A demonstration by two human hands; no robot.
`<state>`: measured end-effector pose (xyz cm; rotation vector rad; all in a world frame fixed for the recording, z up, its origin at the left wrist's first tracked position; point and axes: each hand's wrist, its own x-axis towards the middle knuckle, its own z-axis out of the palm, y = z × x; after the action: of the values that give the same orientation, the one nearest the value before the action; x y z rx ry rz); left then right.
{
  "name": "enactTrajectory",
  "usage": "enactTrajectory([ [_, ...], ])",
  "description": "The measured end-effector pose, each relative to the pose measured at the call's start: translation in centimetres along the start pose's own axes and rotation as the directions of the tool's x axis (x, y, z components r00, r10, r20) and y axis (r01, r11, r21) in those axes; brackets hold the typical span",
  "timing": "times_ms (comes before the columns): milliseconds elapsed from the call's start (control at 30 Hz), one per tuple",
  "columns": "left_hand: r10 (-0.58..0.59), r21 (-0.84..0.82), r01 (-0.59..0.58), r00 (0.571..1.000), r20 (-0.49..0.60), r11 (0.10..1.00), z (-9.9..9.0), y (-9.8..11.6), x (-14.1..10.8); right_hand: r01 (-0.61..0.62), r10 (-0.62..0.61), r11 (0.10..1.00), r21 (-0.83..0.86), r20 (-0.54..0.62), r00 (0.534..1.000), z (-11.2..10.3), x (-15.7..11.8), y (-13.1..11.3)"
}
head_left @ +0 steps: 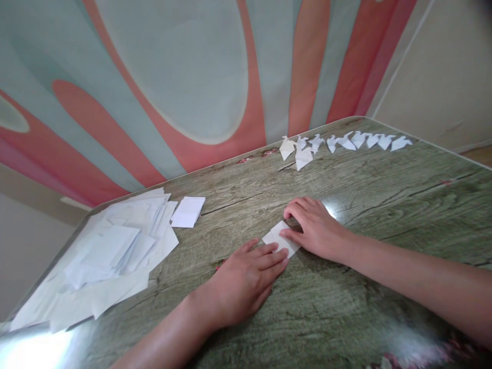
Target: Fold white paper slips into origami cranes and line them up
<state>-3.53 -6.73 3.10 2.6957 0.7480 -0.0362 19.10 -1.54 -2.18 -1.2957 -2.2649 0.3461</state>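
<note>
A small folded square of white paper (277,231) lies on the table in the middle of the head view. My left hand (251,274) rests flat, its fingers stretched over the near left part of the paper. On the far right side is my right hand (313,225), with the thumb on the paper's edge and the fingers curled toward it, so the hand seems to pinch that edge. Part of the paper is hidden under my left fingers.
At the left lies a spread pile of white paper sheets (161,246), with a small stack of paper squares (188,211) beside it. Several folded paper birds (303,158) stand in a row along the far right edge of the wood-patterned table (230,200). A patterned wall (172,61) rises behind.
</note>
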Motion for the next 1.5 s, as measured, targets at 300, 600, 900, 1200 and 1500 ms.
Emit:
enactTrajectory([
  [300, 0.031, -0.08, -0.043, 0.988, -0.149, 0.996, 0.4, -0.6, 1.4, 0.015, -0.014, 0.997, 0.073, -0.02, 1.0, -0.1, 0.2, 1.0],
  [600, -0.054, -0.27, 0.004, 0.983, -0.177, 0.963, -1.0, -3.0, 5.7, -0.033, 0.048, 0.989, 0.144, -0.097, 0.994, -0.8, 0.5, 3.5],
  [900, -0.177, -0.043, 0.178, 0.984, 0.025, 0.983, -3.1, -3.6, 6.4, -0.026, 0.039, 0.983, 0.182, -0.072, 0.997, -0.8, 0.8, 3.0],
  [1200, -0.45, -0.312, 0.407, 0.89, -0.079, 0.859, -1.2, -2.8, 3.6, 0.032, -0.039, 0.958, 0.285, 0.019, 0.999, -1.7, -0.2, -0.1],
  [1500, -0.235, -0.214, 0.146, 0.843, -0.483, 0.966, -1.3, -1.7, 3.4, 0.064, -0.051, 0.945, 0.319, -0.051, 0.997, -1.8, -1.2, -2.0],
])
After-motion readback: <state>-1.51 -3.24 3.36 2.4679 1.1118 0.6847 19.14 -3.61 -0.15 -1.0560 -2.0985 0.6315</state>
